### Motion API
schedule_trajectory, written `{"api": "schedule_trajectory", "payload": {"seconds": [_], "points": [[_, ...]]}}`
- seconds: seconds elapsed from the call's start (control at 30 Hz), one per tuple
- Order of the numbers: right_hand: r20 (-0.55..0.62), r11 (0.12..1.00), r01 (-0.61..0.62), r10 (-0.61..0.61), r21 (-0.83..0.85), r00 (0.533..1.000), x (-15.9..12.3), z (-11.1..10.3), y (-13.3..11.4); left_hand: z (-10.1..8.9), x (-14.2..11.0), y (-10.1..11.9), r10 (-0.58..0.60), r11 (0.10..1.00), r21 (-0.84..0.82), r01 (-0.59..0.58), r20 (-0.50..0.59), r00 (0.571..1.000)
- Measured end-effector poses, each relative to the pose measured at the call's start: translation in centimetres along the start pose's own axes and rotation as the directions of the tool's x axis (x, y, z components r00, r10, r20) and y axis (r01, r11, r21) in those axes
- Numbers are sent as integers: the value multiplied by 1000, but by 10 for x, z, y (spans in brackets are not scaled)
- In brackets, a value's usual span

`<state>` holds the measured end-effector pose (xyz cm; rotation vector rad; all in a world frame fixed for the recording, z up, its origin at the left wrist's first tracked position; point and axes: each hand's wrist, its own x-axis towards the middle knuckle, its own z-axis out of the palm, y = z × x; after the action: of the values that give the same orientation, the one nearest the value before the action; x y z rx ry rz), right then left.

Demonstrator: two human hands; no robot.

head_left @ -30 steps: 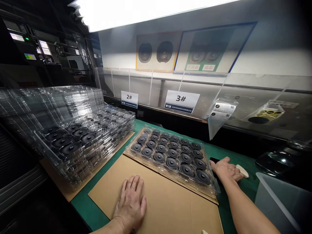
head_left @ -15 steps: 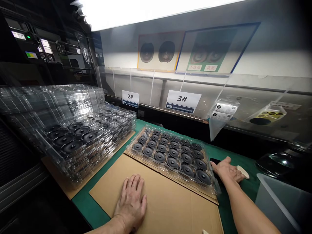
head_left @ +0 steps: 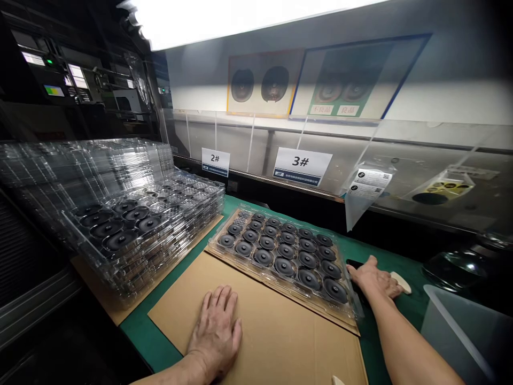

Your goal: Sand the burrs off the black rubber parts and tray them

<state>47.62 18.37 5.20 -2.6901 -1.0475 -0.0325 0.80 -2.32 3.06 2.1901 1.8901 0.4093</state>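
Observation:
My left hand [head_left: 216,331] lies palm down on a flat sheet of brown cardboard [head_left: 276,337], its fingers stretched out and holding nothing. At the right, my right hand [head_left: 374,278] rests low on the green mat [head_left: 395,259], thumb and forefinger apart. A flat black object [head_left: 354,263] shows partly beside its thumb, and a beige rounded pad [head_left: 401,282] lies at its outer edge. Between the hands and farther back sits a clear plastic tray [head_left: 248,262] with rows of black oval speakers [head_left: 284,266]. Its back-left pockets look bare of speakers.
Stacked clear trays [head_left: 172,224] stand at the left, the top one partly filled with black speakers. A translucent bin [head_left: 460,331] is at the lower right, with a dark glossy object [head_left: 460,267] behind it. A clear panel bears a "3#" label [head_left: 300,166].
Both hands stay where they were, with no visible change in their fingers. The view shifts very slightly; the trays and speakers have not moved.

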Motion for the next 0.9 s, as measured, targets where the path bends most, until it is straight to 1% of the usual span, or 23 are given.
{"api": "schedule_trajectory", "payload": {"seconds": [0.13, 0.23, 0.3, 0.37, 0.43, 0.47, 0.5, 0.57, 0.6, 0.67, 0.73, 0.77, 0.83, 0.9], "points": [[44, 1000, -30, 29, 10, 999, -6, -6, 1, 5, 0, -3, 25, 999, 43, -23, -52, 998], [59, 997, -28, 24, 65, 998, -13, -19, 5, 5, -1, -3, 34, 998, 48, -31, -69, 997], [23, 991, -17, 14, 131, 1000, -19, -32, 8, 4, -1, -2, 42, 998, 53, -37, -81, 996], [-43, 978, -11, 21, 209, 999, -29, -45, 8, 2, -1, -1, 52, 997, 58, -47, -92, 994], [-119, 958, 6, 29, 287, 993, -45, -57, 7, 0, -2, 1, 64, 996, 62, -57, -104, 993], [-156, 946, 35, 17, 321, 988, -58, -62, 6, -1, -3, 1, 70, 996, 63, -63, -111, 991], [-193, 933, 83, -15, 350, 981, -74, -65, 5, -2, -3, 1, 75, 996, 64, -68, -120, 990], [-253, 894, 230, -138, 384, 958, -116, -67, 9, -3, -3, 2, 85, 995, 63, -76, -141, 986], [-277, 865, 317, -218, 389, 936, -142, -66, 13, -3, -3, 2, 89, 995, 62, -81, -152, 984], [-298, 787, 483, -390, 384, 871, -200, -62, 30, -4, -3, 1, 102, 994, 63, -92, -169, 980], [-282, 704, 611, -542, 362, 792, -258, -58, 56, -3, -2, 0, 117, 992, 67, -106, -182, 976], [-264, 677, 648, -592, 349, 761, -285, -57, 72, -3, -2, -1, 125, 991, 69, -114, -187, 974], [-233, 657, 682, -643, 322, 730, -330, -55, 104, -3, -3, -2, 140, 989, 73, -128, -195, 971], [-205, 652, 702, -674, 286, 710, -361, -55, 133, -3, -3, -3, 150, 988, 72, -138, -200, 968]]}}
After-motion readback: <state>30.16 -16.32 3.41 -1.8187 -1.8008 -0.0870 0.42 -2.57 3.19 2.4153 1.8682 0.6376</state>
